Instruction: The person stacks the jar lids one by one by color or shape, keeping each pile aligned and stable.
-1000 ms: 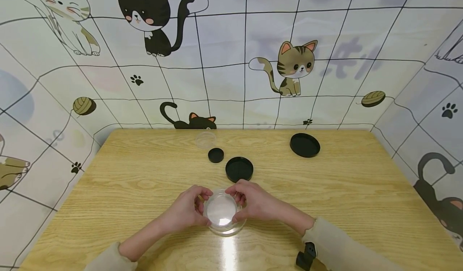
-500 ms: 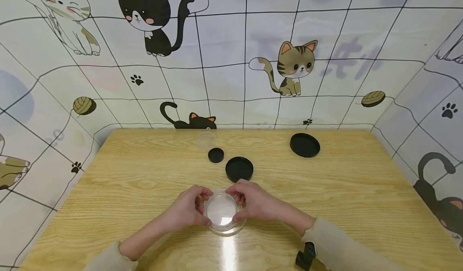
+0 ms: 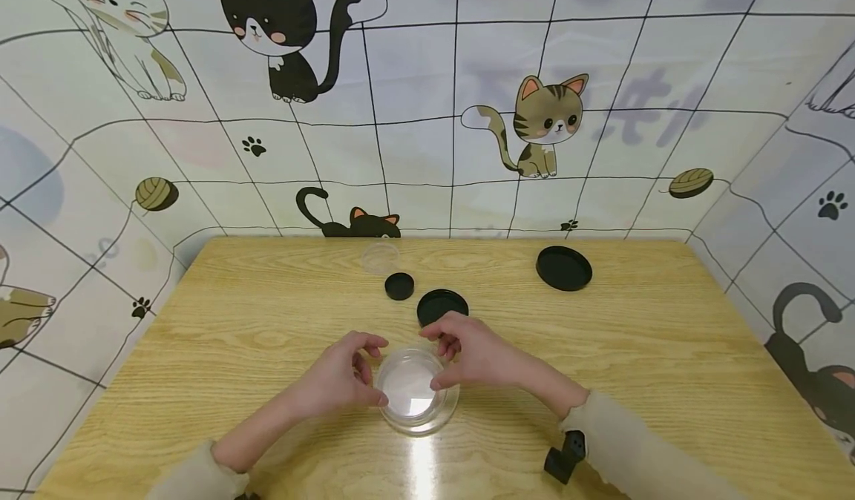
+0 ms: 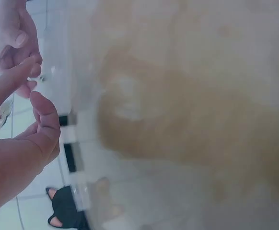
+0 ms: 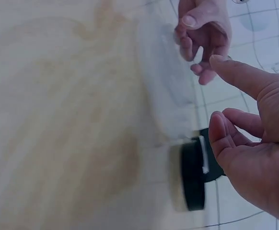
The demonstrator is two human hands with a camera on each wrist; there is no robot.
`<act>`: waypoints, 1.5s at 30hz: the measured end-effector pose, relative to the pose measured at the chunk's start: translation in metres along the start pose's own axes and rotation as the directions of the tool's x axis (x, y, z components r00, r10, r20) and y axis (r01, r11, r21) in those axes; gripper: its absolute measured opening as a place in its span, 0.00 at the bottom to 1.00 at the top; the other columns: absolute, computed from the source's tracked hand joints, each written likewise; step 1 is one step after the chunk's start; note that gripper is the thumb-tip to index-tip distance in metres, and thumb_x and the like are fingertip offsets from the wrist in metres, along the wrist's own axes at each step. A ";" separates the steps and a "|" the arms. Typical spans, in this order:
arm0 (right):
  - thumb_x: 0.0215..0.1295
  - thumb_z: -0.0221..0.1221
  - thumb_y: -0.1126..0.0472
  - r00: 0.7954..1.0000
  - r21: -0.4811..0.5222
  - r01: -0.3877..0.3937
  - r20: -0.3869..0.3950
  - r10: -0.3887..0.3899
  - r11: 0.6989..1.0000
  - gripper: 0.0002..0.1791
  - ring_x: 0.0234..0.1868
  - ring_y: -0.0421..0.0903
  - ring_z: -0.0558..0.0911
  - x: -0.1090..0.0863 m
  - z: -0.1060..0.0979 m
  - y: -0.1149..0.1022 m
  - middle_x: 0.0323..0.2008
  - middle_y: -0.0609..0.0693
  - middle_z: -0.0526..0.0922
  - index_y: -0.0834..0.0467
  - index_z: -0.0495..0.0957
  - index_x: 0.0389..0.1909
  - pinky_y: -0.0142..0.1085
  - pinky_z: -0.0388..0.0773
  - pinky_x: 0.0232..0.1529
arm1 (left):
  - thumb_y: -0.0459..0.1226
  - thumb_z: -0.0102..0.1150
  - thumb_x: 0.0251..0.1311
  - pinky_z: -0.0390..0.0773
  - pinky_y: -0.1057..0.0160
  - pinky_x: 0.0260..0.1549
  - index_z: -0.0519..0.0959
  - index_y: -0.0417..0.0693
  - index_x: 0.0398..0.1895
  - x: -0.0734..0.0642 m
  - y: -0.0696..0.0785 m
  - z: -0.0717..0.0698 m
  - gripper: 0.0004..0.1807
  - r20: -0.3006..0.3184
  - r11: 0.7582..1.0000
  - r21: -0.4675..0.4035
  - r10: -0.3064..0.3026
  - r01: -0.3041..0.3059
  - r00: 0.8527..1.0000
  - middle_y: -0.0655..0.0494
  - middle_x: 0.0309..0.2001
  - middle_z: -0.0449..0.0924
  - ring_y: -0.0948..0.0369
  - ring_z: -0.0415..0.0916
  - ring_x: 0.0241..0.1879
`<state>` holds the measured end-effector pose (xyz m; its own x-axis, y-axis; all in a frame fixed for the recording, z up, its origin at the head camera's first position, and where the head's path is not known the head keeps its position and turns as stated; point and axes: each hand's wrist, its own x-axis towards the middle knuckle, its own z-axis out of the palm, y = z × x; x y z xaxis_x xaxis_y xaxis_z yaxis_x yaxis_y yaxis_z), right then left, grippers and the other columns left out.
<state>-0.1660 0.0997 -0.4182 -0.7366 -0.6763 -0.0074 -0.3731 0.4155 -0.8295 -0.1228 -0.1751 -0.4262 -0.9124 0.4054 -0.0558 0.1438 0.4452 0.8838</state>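
A small clear round dish [image 3: 407, 387] sits on a wider clear round dish [image 3: 437, 422] near the front middle of the table, seen in the head view. My left hand [image 3: 339, 375] is at its left side, fingers relaxed and spread from the thumb, gripping nothing. To the right, my right hand [image 3: 479, 355] has its thumb and fingers parted above the rim. Each wrist view shows the two hands facing one another with gaps between thumb and fingers. A blurred clear dish stack [image 5: 163, 76] stands beside them in the right wrist view.
Just beyond the right hand lies a black round dish [image 3: 437, 306], partly covered by its fingers. Behind it are a small black round dish [image 3: 399, 286] and a faint clear disc [image 3: 380, 259]. Another black dish [image 3: 564, 268] is at the back right. Cat-print cloth [image 3: 414, 151] encloses the table.
Both hands have loosened from the clear dishes and drawn slightly up and apart. The right hand now overlaps the nearer black dish more. The dishes stay put.
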 end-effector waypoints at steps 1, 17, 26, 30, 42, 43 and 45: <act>0.50 0.80 0.64 1.000 0.005 0.004 -0.007 -0.004 1.000 0.36 0.41 0.44 0.78 0.003 -0.006 -0.002 0.47 0.55 0.79 0.65 0.77 0.61 0.36 0.80 0.45 | 0.29 0.83 0.41 0.78 0.66 0.31 0.73 0.32 0.62 0.002 0.001 -0.005 0.41 -0.012 1.000 -0.003 -0.002 0.002 1.000 0.43 0.48 0.71 0.57 0.74 0.33; 0.58 0.75 0.65 0.982 0.055 -0.029 -0.184 0.039 0.998 0.38 0.49 0.52 0.80 0.096 -0.068 0.007 0.56 0.60 0.77 0.61 0.73 0.70 0.41 0.80 0.49 | 0.31 0.77 0.55 0.76 0.65 0.33 0.71 0.42 0.68 0.078 -0.002 -0.086 0.37 -0.225 0.993 -0.122 -0.035 0.008 0.974 0.43 0.56 0.70 0.56 0.73 0.41; 0.64 0.72 0.61 0.967 0.121 -0.094 -0.225 0.119 0.988 0.37 0.55 0.52 0.80 0.137 -0.060 0.035 0.64 0.63 0.75 0.60 0.70 0.72 0.47 0.79 0.54 | 0.34 0.73 0.60 0.79 0.56 0.47 0.66 0.43 0.74 0.111 -0.026 -0.096 0.39 -0.227 0.991 -0.114 -0.090 0.065 0.970 0.37 0.65 0.67 0.49 0.73 0.53; 0.64 0.71 0.61 0.963 0.118 -0.117 -0.231 0.142 0.986 0.37 0.57 0.54 0.80 0.151 -0.055 0.044 0.64 0.61 0.75 0.61 0.69 0.72 0.47 0.79 0.54 | 0.32 0.72 0.60 0.80 0.57 0.51 0.61 0.39 0.77 0.122 -0.039 -0.096 0.43 -0.199 0.984 -0.157 -0.115 0.084 0.973 0.37 0.69 0.64 0.42 0.72 0.62; 0.63 0.72 0.63 0.959 0.020 -0.197 -0.204 0.197 0.980 0.35 0.57 0.54 0.80 0.171 -0.051 0.058 0.59 0.60 0.80 0.65 0.72 0.69 0.44 0.78 0.56 | 0.26 0.71 0.59 0.81 0.64 0.46 0.59 0.34 0.77 0.145 -0.060 -0.086 0.44 -0.195 0.974 -0.190 -0.159 0.122 0.968 0.36 0.68 0.64 0.42 0.73 0.61; 0.62 0.72 0.63 0.960 0.012 -0.196 -0.202 0.194 0.981 0.34 0.57 0.54 0.80 0.173 -0.050 0.059 0.58 0.59 0.80 0.65 0.72 0.69 0.43 0.78 0.56 | 0.26 0.71 0.59 0.80 0.65 0.46 0.59 0.35 0.77 0.146 -0.060 -0.086 0.44 -0.193 0.973 -0.191 -0.163 0.126 0.967 0.36 0.68 0.64 0.42 0.73 0.61; 0.63 0.72 0.63 0.964 0.006 -0.191 -0.187 0.189 0.982 0.34 0.57 0.53 0.80 0.177 -0.049 0.059 0.58 0.59 0.80 0.65 0.72 0.69 0.42 0.77 0.57 | 0.26 0.71 0.58 0.80 0.65 0.46 0.59 0.35 0.77 0.147 -0.062 -0.087 0.44 -0.195 0.974 -0.188 -0.167 0.130 0.966 0.36 0.68 0.65 0.43 0.73 0.61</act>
<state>-0.3462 0.0345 -0.4409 -0.8860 -0.4599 -0.0592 -0.2224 0.5333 -0.8161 -0.2995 -0.2125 -0.4482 -0.9806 0.1617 -0.1109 -0.0508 0.3363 0.9404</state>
